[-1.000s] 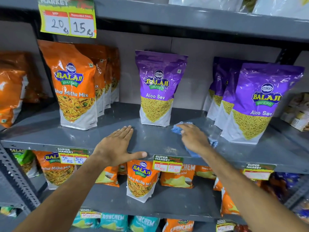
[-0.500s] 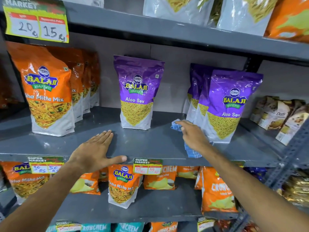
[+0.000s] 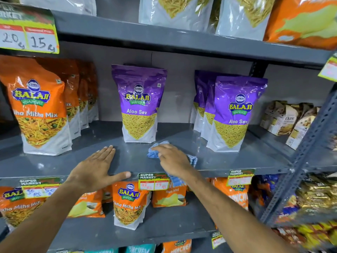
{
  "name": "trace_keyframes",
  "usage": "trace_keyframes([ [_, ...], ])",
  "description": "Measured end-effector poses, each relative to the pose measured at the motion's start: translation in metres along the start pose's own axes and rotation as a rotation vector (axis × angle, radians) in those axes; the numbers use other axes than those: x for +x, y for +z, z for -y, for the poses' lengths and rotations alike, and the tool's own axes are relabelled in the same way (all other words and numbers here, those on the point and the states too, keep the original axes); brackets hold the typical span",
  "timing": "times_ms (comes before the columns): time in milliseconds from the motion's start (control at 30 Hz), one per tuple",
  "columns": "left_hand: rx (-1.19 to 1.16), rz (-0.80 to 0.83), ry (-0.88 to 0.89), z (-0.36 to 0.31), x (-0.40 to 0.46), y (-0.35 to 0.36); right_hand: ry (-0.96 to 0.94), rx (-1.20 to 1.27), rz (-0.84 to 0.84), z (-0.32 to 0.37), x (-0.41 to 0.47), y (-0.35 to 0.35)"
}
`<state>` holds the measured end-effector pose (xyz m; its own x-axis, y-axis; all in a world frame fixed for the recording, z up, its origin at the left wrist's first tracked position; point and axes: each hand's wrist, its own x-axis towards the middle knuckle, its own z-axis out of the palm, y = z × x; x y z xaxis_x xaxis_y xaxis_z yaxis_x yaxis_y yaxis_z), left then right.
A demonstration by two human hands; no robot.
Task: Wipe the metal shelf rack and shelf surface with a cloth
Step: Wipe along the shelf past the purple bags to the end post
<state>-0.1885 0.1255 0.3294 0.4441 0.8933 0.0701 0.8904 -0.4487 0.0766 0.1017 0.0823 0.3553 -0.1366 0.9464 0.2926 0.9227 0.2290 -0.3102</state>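
Note:
A grey metal shelf [image 3: 228, 159] runs across the middle of the view. My right hand [image 3: 173, 158] presses a blue cloth [image 3: 155, 152] flat on the shelf surface, in front of a single purple Aloo Sev pouch [image 3: 139, 105]. Part of the cloth hangs over the shelf's front edge under my wrist. My left hand [image 3: 94, 170] lies flat and open on the shelf near its front edge, thumb along the lip, just left of the cloth.
Orange Mitha Mix pouches [image 3: 40, 108] stand at the left, several purple pouches [image 3: 235, 114] at the right, oats boxes [image 3: 288, 119] beyond. A perforated rack upright [image 3: 310, 143] rises at the right. Price tags [image 3: 154, 181] hang on the front lip. More snack bags fill the shelves above and below.
My right hand has slid the cloth leftward, from beside the right purple pouches to in front of the middle pouch. The camera has shifted right and up. My left hand stays flat.

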Motion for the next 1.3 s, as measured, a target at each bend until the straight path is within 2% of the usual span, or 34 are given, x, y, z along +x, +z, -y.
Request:
trace_keyframes([
  [133,0.022,-0.026,0.075,-0.005,-0.007,-0.002,-0.154,0.013,0.074,0.028,-0.019,0.0],
  [233,0.058,-0.083,0.176,-0.032,-0.01,-0.001,-0.227,0.011,0.081,0.025,-0.036,-0.01],
  [567,-0.072,-0.107,0.35,-0.176,0.013,0.005,-0.249,0.066,0.127,-0.068,-0.104,-0.064],
  [700,-0.137,-0.1,0.303,-0.244,0.039,0.008,-0.147,0.141,0.041,-0.134,-0.134,-0.094],
  [900,-0.157,-0.106,0.136,-0.323,0.09,0.022,-0.046,0.171,0.034,-0.229,-0.165,-0.15],
  [1033,-0.08,-0.116,0.047,-0.338,0.104,0.031,0.01,0.136,-0.244,-0.286,-0.165,-0.177],
  [1133,-0.003,-0.115,0.023,-0.339,0.106,0.038,0.221,0.102,-0.404,-0.313,-0.131,-0.188],
  [1300,0.004,-0.101,-0.02,-0.344,0.101,0.034,0.444,0.049,-0.383,-0.321,-0.021,-0.182],
])
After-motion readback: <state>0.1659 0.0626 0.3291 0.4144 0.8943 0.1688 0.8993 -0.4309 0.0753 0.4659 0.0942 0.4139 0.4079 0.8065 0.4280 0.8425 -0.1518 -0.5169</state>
